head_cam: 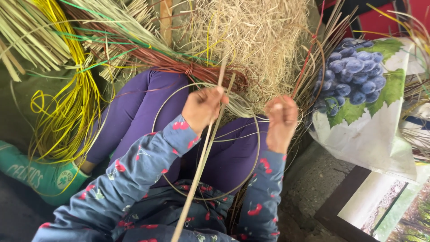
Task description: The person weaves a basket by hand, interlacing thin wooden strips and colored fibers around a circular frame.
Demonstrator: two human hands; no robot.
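Straw heap (pixel 255 31) behind; left hand (pixel 202 109) pinches 2 pale, flat cane strips (pixel 201 161), long axis near-upright; right hand (pixel 282 122) fisted on thin strands.

Hemmed in above by a straw heap (pixel 255 36) and reddish bundle (pixel 179 67), rightward by a grape-printed bag (pixel 367 125); open only between the hands, over purple-clad legs (pixel 134 112).

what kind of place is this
Probably a home basket-weaving or cane-craft spot on the floor. Bundles of yellow strips and reddish-brown reeds lie by a heap of straw, and the left hand grips pale cane strips.
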